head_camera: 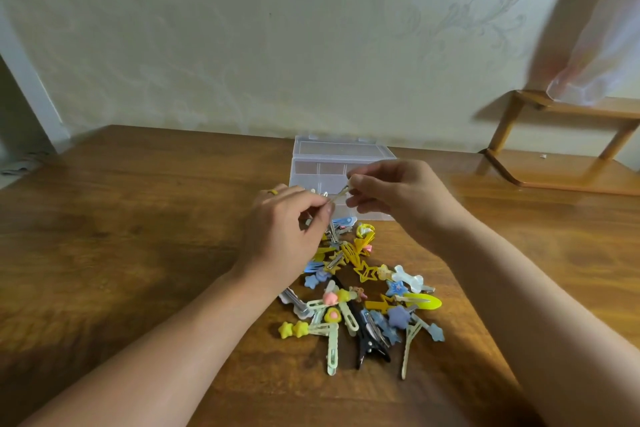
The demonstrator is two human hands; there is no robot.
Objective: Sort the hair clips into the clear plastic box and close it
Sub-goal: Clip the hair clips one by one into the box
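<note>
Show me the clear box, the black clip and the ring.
clear box (341,149), head view, on its open lid.
black clip (369,340), head view, on its middle.
ring (273,191), head view, on the yellow band, left hand.

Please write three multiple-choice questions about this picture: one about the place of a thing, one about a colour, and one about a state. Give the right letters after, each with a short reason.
1. Where is the pile of hair clips relative to the clear plastic box?
A. Inside the box
B. On the table, on the person's side of the box
C. On the wooden shelf

2. What colour is the claw-shaped clip near the front of the pile?
A. Black
B. Red
C. White

3. What state is the box in?
A. Closed
B. Open, lid standing up behind it
C. Turned upside down

Answers:
1 B: the clips lie loose on the wooden table, between the box and the person.
2 A: it is dark black among pastel clips.
3 B: the compartments show and the lid rises at the back, while the left hand and right hand pinch one thin clip between them.
</note>
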